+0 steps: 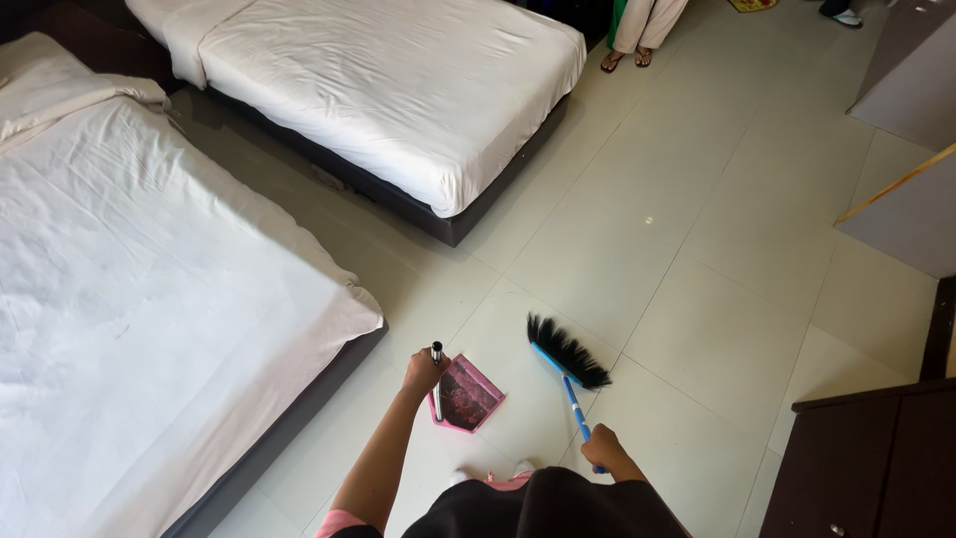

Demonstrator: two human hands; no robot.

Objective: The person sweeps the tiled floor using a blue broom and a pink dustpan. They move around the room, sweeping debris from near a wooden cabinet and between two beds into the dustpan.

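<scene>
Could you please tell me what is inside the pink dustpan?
The pink dustpan, held by the left hand, shows dark speckled dirt; individual pieces are too small to tell.

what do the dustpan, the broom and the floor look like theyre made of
Dustpan: probably pink plastic, matte and soiled inside, on a shiny metal-looking handle held by the left hand.
Broom: blue head and stick, likely plastic; black bristles that look synthetic; right hand holds it.
Floor: pale glossy tiles with grout lines, probably ceramic.

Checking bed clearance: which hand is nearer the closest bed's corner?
Left. The left hand grips the dustpan handle just right of the bed corner; the right hand holds the broom farther right.
</scene>
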